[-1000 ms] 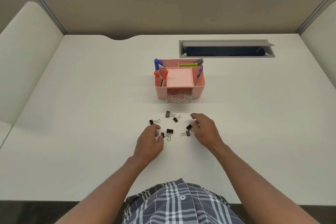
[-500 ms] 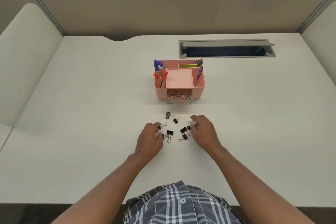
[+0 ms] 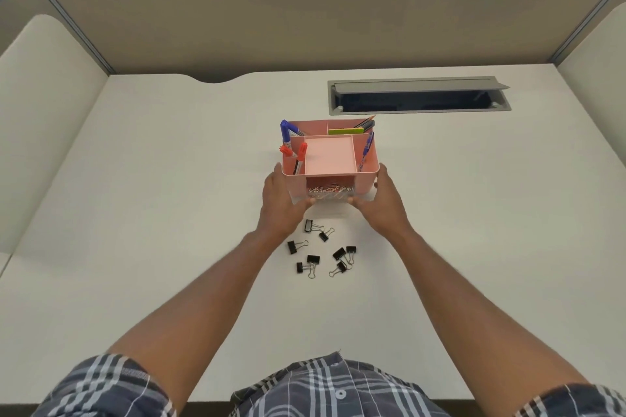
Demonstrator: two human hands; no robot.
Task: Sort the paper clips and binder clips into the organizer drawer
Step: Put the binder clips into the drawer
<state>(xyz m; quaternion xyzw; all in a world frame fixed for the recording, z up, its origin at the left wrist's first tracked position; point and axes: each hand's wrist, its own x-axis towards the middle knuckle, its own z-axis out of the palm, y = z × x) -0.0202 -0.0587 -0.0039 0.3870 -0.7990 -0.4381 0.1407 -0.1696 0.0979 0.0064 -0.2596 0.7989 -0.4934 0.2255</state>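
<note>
A pink desk organizer point(image 3: 330, 156) stands at mid-desk, pens and markers upright in its side compartments. Its clear front drawer point(image 3: 330, 192) holds a heap of paper clips. My left hand point(image 3: 279, 205) wraps the organizer's left front corner, thumb at the drawer's lower left. My right hand point(image 3: 381, 205) cups the right front corner, thumb at the drawer's lower right. Several black binder clips point(image 3: 321, 250) lie scattered on the desk just below both hands, between my forearms.
The white desk point(image 3: 169, 213) is walled by beige cubicle partitions at the back and sides. A grey cable hatch point(image 3: 418, 95) is set into the desk behind and to the right of the organizer.
Both hands have left the binder clips and moved forward to grip the organizer's front corners. The clips sit bunched closer together than a second ago.
</note>
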